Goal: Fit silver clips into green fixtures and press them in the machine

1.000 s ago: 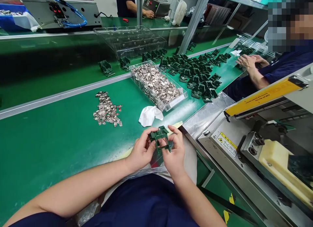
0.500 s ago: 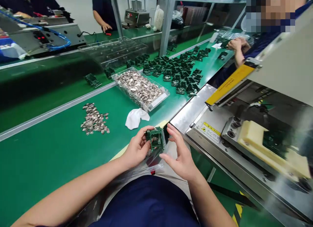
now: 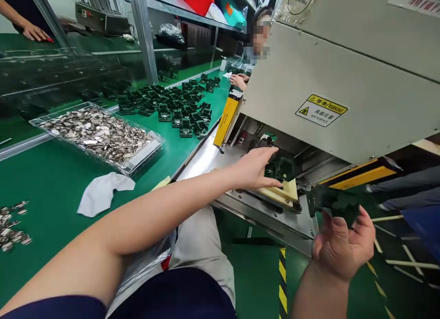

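"Two hands on my monitor. What's the right hand (image 3: 343, 245) doing?"

"Half-closed, holding a dark green plastic frame (image 3: 332, 203) just right of the machine. It looks light, stiff and maybe brittle, so I'd take it by the edges."

"Left hand (image 3: 256, 168)?"

"Open flat, fingertips (image 3: 280, 184) on a cream fixture block (image 3: 287, 193), with a green workbench belt (image 3: 44, 190) alongside and a pale grey machine housing (image 3: 326, 90) overhead."

The head camera faces forward and down; left hand (image 3: 256, 168) and right hand (image 3: 342, 243) close below.
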A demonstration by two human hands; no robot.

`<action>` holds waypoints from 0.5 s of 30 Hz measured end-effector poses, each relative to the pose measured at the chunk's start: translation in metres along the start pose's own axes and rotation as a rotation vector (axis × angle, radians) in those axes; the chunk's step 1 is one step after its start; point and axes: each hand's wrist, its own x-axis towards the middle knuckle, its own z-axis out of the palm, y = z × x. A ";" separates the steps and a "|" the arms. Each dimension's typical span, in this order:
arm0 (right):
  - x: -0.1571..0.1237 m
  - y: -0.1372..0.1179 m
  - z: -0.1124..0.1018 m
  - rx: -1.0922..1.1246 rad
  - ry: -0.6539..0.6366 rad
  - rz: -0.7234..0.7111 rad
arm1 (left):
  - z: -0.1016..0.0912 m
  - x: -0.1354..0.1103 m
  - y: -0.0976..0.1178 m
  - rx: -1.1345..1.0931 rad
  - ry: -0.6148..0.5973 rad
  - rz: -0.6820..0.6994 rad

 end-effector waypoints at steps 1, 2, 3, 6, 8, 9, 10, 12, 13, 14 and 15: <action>0.007 0.002 0.000 -0.003 -0.024 -0.013 | 0.007 0.017 0.000 -0.002 -0.033 -0.017; 0.013 0.003 0.001 -0.016 -0.070 -0.018 | 0.012 0.029 0.000 -0.025 -0.051 -0.040; 0.018 0.004 0.004 -0.035 -0.109 -0.032 | 0.015 0.036 -0.001 -0.065 -0.037 -0.060; 0.030 0.006 0.018 -0.136 -0.259 -0.066 | 0.008 0.028 -0.002 -0.237 0.154 -0.069; 0.037 0.009 0.032 -0.238 -0.401 -0.046 | -0.009 -0.001 -0.005 -0.353 0.257 -0.091; 0.041 0.010 0.038 -0.291 -0.486 -0.021 | -0.019 -0.020 -0.009 -0.402 0.273 -0.121; 0.044 0.011 0.045 -0.334 -0.575 0.004 | -0.030 -0.041 -0.013 -0.443 0.270 -0.165; 0.050 0.013 0.055 -0.381 -0.749 0.037 | -0.050 -0.085 -0.024 -0.475 0.256 -0.275; 0.053 0.013 0.059 -0.387 -0.822 0.045 | -0.057 -0.106 -0.031 -0.476 0.234 -0.326; 0.055 0.012 0.061 -0.391 -0.876 0.044 | -0.062 -0.126 -0.039 -0.468 0.204 -0.374; 0.058 0.010 0.061 -0.403 -0.905 0.035 | -0.064 -0.143 -0.046 -0.455 0.165 -0.413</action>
